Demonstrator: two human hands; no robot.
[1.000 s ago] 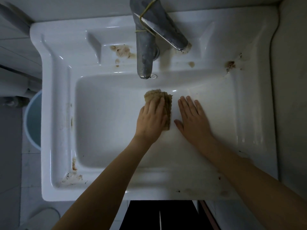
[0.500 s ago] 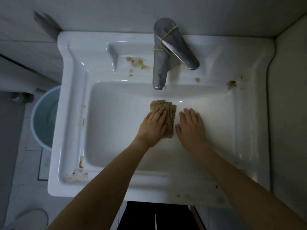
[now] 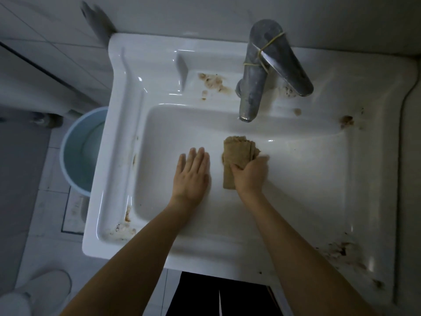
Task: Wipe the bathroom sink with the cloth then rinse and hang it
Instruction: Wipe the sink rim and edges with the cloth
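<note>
A folded tan cloth [image 3: 235, 153] lies in the white sink's basin [image 3: 307, 169], below the faucet spout. My right hand [image 3: 249, 175] curls its fingers over the cloth's right and lower part and grips it. My left hand [image 3: 191, 176] rests flat on the basin floor to the left of the cloth, fingers spread, holding nothing. Brown stains mark the sink deck by the faucet [image 3: 213, 82], the right rim [image 3: 346, 120], the front left corner [image 3: 124, 226] and the front right corner [image 3: 341, 249].
A metal faucet [image 3: 252, 87] with a rubber band on its lever stands at the back of the sink. A pale blue bucket [image 3: 79, 151] sits on the tiled floor to the left. Walls close in behind and on the right.
The cloth passed from my left hand to my right. My left hand slid left and lies flat on the basin. The view shifted, so the sink sits further right and lower.
</note>
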